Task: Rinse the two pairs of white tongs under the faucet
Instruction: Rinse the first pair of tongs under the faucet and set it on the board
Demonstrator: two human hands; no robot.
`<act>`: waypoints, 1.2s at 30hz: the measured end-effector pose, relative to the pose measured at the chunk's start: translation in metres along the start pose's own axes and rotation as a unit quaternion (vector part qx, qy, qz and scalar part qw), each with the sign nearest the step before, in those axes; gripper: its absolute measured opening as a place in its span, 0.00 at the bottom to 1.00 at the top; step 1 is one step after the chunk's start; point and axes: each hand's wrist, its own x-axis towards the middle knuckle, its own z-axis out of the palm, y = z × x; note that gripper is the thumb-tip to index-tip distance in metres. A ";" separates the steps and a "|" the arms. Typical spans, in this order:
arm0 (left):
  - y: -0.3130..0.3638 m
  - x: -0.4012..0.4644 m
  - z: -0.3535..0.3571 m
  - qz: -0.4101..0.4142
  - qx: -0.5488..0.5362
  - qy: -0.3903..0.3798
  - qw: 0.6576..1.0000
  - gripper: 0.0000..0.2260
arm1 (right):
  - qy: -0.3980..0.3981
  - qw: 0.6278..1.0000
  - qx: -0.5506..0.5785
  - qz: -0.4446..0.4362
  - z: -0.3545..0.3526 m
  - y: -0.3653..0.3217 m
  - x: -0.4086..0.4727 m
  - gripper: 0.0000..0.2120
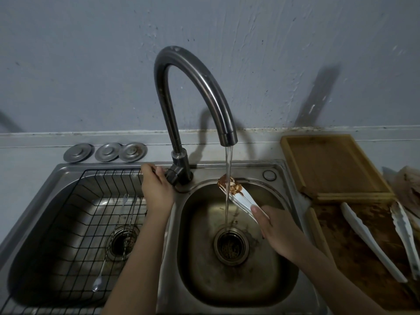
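My right hand (276,228) grips a pair of white tongs (238,196) over the right sink basin (268,280). Their tips, smeared with brown sauce, sit right under the stream of water from the curved dark faucet (193,87). My left hand (155,187) rests on the faucet's lever at the base of the spout. A second pair of white tongs (372,242) lies on a stained wooden board (354,258) to the right of the sink.
The left basin holds a black wire rack (75,235) with a long thin utensil (106,255) in it. Three metal drain covers (104,152) lie behind it. A wooden tray (334,164) sits at the back right; another utensil (404,230) lies at the far right.
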 end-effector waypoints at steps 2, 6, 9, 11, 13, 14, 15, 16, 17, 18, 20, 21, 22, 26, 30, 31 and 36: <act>0.003 0.003 0.001 0.000 0.025 -0.015 1.000 0.07 | -0.001 1.000 -0.003 -0.002 -0.001 0.000 0.000 0.20; 0.005 0.008 0.002 0.007 0.050 -0.034 0.998 0.03 | 0.002 1.000 -0.006 0.000 -0.002 0.001 -0.001 0.20; 0.003 0.011 0.004 0.015 0.057 -0.044 0.997 0.03 | 0.001 1.000 -0.007 0.003 -0.002 0.002 0.000 0.20; 0.001 0.012 0.004 0.022 0.058 -0.048 0.997 0.03 | -0.001 1.000 -0.007 0.006 -0.001 0.003 -0.001 0.20; -0.002 0.009 0.002 0.029 0.048 -0.054 0.997 0.02 | -0.009 1.000 -0.012 0.009 0.000 0.004 -0.001 0.19; -0.003 0.007 0.001 0.031 0.040 -0.057 0.997 0.04 | -0.012 1.000 -0.016 0.009 0.001 0.005 -0.001 0.19; -0.005 0.005 0.001 0.033 0.033 -0.058 0.997 0.07 | -0.013 1.000 -0.018 0.009 0.001 0.005 -0.001 0.19; -0.006 0.002 0.000 0.030 0.026 -0.057 0.998 0.09 | -0.012 1.000 -0.020 0.008 0.002 0.005 0.000 0.19; -0.006 -0.001 0.000 0.025 0.017 -0.054 0.998 0.10 | -0.010 1.000 -0.024 0.006 0.003 0.005 0.000 0.19; -0.005 -0.003 0.001 0.020 0.009 -0.050 0.999 0.11 | -0.008 1.000 -0.030 0.001 0.004 0.004 0.000 0.19; -0.003 -0.004 0.000 0.011 0.005 -0.040 0.999 0.10 | -0.007 0.999 -0.032 -0.007 0.007 0.002 0.000 0.19; -0.002 -0.002 0.000 0.007 0.004 -0.036 0.999 0.10 | -0.007 1.000 -0.026 -0.008 0.008 0.001 0.000 0.19; -0.003 0.000 -0.001 0.003 0.004 -0.033 0.999 0.10 | -0.008 1.000 -0.021 -0.007 0.010 0.001 0.001 0.19; -0.007 0.003 0.000 0.000 0.001 -0.016 1.000 0.09 | -0.004 1.000 -0.020 -0.005 0.014 0.002 0.003 0.20; -0.009 0.001 0.002 0.002 -0.006 -0.005 1.000 0.08 | -0.011 1.000 -0.018 -0.002 0.015 -0.001 0.002 0.19; -0.009 0.001 0.003 0.003 -0.009 -0.003 1.000 0.09 | -0.015 1.000 -0.018 0.000 0.015 -0.001 0.002 0.19; -0.010 -0.002 0.000 -0.001 -0.025 -0.019 1.000 0.10 | -0.020 1.000 -0.016 0.008 0.014 0.000 0.002 0.19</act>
